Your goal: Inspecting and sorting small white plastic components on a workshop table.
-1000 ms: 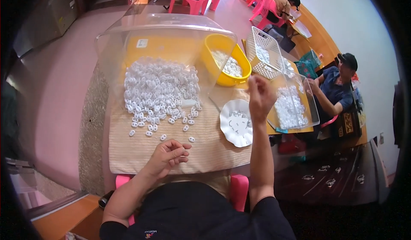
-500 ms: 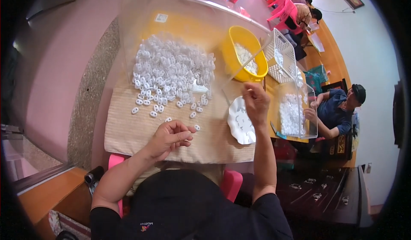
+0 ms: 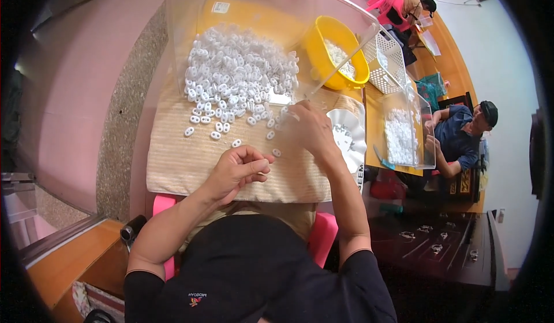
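Note:
A large heap of small white oval plastic pieces with two holes point(image 3: 242, 69) spills from a clear plastic bin point(image 3: 193, 17) onto a ribbed beige cloth point(image 3: 184, 167). My left hand point(image 3: 239, 172) hovers over the near part of the cloth, its thumb and fingers closed together; anything pinched there is too small to make out. Close by its fingertips lies one loose white piece point(image 3: 276, 153). My right hand point(image 3: 314, 128) reaches to the heap's right edge, beside a small white block point(image 3: 280, 99). Motion smears its fingers. To its right sits a scalloped white dish point(image 3: 356, 157) holding small grey-white bits.
Beyond the dish are a yellow basin point(image 3: 362, 74) and a white perforated basket point(image 3: 385, 82), both with white pieces. A clear box point(image 3: 424, 150) of white parts stands at right, near a teal-handled tool point(image 3: 388, 164). A co-worker point(image 3: 459, 130) sits beside it.
My right hand has moved left from above the dish to the heap's edge. The left hand stays closed in nearly the same place. The whole view has shifted slightly.

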Available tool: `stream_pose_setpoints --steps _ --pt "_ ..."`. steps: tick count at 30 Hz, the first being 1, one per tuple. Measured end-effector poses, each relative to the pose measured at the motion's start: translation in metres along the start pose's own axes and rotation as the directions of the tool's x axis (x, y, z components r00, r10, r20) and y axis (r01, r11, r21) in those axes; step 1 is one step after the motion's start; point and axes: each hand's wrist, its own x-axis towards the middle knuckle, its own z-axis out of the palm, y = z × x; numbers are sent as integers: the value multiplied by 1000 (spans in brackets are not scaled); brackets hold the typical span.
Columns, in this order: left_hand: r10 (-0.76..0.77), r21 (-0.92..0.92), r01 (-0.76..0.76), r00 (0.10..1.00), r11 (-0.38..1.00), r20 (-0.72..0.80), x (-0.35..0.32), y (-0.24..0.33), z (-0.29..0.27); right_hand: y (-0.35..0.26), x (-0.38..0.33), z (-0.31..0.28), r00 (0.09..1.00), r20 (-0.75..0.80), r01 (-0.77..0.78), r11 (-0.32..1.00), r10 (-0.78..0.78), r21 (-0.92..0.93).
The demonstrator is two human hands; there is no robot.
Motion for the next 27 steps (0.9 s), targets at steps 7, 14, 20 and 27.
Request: stream_pose_setpoints --steps 7,14,20,27 --pt "8 26 -8 1000 1000 -2 -2 3 1 -9 12 8 984 37 -164 972 173 -169" --pt "3 28 -3 1000 1000 -12 -3 3 2 -12 24 14 942 130 -287 943 310 -168" --pt "2 29 -1 1000 1000 -18 -3 3 4 -8 23 23 969 -55 -244 966 239 -91" --pt "11 24 -11 1000 1000 -24 -2 4 3 -8 31 28 952 -72 -302 949 297 -92"
